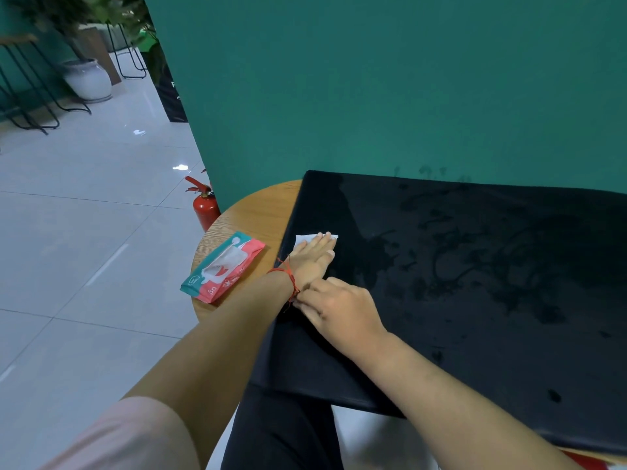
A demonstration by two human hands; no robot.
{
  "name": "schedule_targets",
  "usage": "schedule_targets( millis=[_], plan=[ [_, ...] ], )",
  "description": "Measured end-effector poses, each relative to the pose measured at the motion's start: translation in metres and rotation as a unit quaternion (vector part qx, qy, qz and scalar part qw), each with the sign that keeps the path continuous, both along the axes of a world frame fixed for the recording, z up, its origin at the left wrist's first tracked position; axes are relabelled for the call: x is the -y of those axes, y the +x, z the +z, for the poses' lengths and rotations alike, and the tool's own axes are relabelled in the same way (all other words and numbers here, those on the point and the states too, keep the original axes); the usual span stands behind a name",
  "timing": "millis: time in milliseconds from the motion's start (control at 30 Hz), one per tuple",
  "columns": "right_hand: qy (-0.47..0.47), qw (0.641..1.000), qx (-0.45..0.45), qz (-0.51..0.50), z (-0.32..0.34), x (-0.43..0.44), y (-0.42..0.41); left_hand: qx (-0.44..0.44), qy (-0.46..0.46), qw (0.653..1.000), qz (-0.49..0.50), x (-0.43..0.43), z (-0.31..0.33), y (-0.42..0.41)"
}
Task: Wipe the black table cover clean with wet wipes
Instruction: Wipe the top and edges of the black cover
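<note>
L hand (312,257) lies flat, fingers straight & together, pressing a small white wet wipe (303,238) onto the black fabric table cover (492,317). The wipe sits near the cover's left edge, only its far corners showing past the fingertips. A thin red string bracelet (288,278) is around the L wrist. R hand (342,308) rests on the cover just behind the L wrist, fingers lightly bent w/ tips at the string; can't tell whether they pinch it or just touch. So the hands are together, R against L wrist. The cover drapes over a round light-wood table (254,215), w/ wet-looking dark streaks & blotches across its middle & right. On bare wood left of the cover, just beside its edge, lies a flat teal-and-red plastic pack of wipes (222,268). Behind the table stands a plain dark green wall panel (373,96). A red fire extinguisher (205,212) stands on the pale tiled floor (84,232) at the panel's foot. Far left, a white ceramic plant pot (89,79) beside black metal stool legs (37,93).
</note>
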State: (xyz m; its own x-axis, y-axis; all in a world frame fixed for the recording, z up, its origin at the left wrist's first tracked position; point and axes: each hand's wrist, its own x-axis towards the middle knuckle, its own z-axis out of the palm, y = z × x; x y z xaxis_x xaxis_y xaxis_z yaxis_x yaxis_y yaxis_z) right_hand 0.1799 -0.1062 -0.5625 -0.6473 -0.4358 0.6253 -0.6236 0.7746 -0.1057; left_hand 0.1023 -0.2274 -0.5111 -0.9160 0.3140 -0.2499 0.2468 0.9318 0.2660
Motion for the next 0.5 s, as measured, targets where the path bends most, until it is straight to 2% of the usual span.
schedule_targets(
  millis=[67, 167, 300, 367, 500],
  plan=[
    [0.017, 0.999, -0.036, 0.002, -0.003, -0.004, 0.005, -0.069, 0.001, 0.997, -0.028, 0.004, -0.031, -0.012],
    [0.061, 0.996, -0.057, 0.017, -0.008, -0.01, 0.012, -0.101, 0.002, 0.995, -0.01, 0.006, -0.061, -0.017],
    [0.111, 0.989, -0.081, 0.049, -0.011, -0.017, 0.021, -0.145, -0.017, 0.989, -0.023, 0.005, -0.067, -0.005],
    [0.122, 0.987, -0.081, 0.061, -0.011, -0.019, 0.022, -0.146, -0.008, 0.989, -0.006, 0.005, -0.074, -0.003],
    [0.116, 0.987, -0.093, 0.061, -0.01, -0.02, 0.022, -0.208, 0.004, 0.977, 0.047, 0.004, -0.067, 0.01]
  ],
)
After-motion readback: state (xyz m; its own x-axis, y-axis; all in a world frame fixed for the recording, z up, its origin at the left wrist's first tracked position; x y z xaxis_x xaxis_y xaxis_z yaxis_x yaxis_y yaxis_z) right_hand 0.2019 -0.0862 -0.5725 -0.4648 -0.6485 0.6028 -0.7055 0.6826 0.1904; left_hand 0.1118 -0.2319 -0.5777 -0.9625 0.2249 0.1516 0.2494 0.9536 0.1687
